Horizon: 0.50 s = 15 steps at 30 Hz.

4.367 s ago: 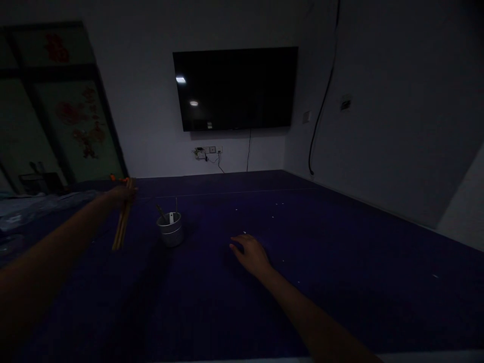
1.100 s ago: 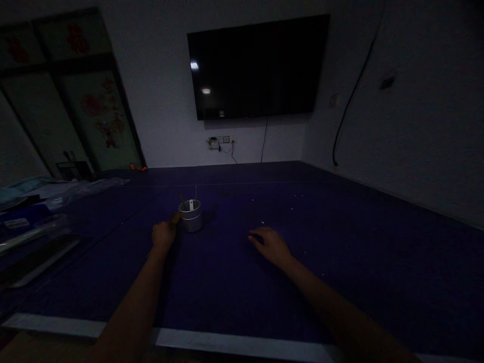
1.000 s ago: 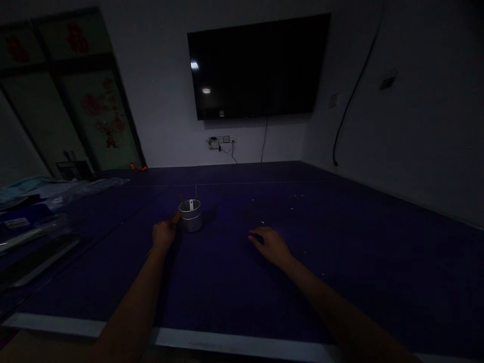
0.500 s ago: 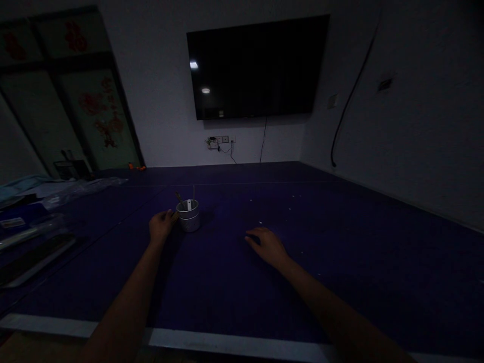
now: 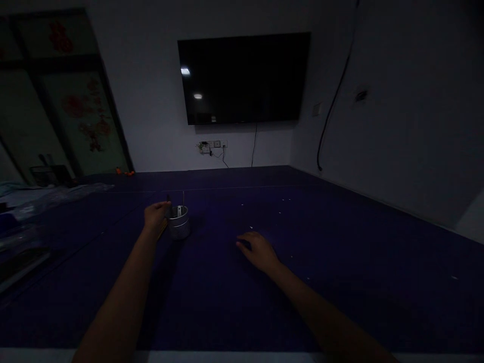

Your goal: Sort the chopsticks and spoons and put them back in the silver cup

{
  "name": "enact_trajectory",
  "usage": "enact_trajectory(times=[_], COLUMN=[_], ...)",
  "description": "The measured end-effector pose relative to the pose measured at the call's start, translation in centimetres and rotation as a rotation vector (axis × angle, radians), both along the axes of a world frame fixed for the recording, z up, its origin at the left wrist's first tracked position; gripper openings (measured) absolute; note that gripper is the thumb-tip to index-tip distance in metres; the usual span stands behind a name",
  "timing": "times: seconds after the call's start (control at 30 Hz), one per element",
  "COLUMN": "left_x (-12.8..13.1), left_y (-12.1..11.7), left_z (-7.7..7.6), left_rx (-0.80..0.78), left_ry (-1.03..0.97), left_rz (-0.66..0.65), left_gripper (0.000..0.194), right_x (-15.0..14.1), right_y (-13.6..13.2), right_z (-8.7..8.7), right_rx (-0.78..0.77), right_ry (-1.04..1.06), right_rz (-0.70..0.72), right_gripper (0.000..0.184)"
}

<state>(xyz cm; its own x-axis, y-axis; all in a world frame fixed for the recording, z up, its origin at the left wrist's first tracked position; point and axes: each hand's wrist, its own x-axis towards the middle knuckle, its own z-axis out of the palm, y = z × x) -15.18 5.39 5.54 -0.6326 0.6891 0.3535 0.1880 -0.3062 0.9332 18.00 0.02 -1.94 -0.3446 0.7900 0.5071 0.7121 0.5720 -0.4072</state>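
Observation:
A grey cup [image 5: 179, 228] stands on the dark blue tabletop [image 5: 212, 292], holding several thin upright items, one of them white [image 5: 179, 212]. At the cup's left rim, my left hand [image 5: 154, 216] is closed, with thumb and fingers pinched on a dark stick-like item [image 5: 168, 198]; its exact kind is too dark to make out. Below that hand, a yellowish strip [image 5: 162, 228] leans or lies against the cup's left side. My right hand [image 5: 259, 250] rests over the table to the right, thumb and fingers apart and curved, with nothing between them.
Small white scraps [image 5: 251, 227] are scattered beyond and around my right hand. Clear plastic wrapping [image 5: 56, 199] and a long dark flat object [image 5: 22, 267] lie at the left. Orange items [image 5: 124, 172] sit at the back edge. A television [image 5: 244, 78] hangs on the wall.
My left hand has risen from beside the cup to its rim and now pinches the dark item, which stands more upright. The view has shifted slightly; my right hand keeps its pose.

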Motion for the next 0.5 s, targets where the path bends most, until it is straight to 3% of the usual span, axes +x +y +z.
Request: enact_trajectory(times=[0.17,0.27,0.4,0.5], left_x=[-0.1,-0.7,-2.5,-3.7], left_y=[0.4,0.0,-1.5,-2.7], left_z=[1.0,2.4,4.4,4.4], left_rx=[0.147,0.323,0.559,0.510], left_ry=[-0.043,-0.157,-0.230,-0.109], left_rz=[0.031,0.042,0.196,0.370], left_gripper=[0.025,0.025,0.016,0.017], right_x=[-0.1,-0.1,-0.1,-0.1], right_y=[-0.2,-0.2,-0.2,-0.2], right_z=[0.1,0.1,0.2,0.1], right_rx=[-0.006,-0.010,-0.027,-0.026], right_ry=[-0.011,-0.001,-0.001,-0.008], right_rz=[0.006,0.016,0.006,0.008], right_gripper=[0.024,0.024,0.025,0.025])
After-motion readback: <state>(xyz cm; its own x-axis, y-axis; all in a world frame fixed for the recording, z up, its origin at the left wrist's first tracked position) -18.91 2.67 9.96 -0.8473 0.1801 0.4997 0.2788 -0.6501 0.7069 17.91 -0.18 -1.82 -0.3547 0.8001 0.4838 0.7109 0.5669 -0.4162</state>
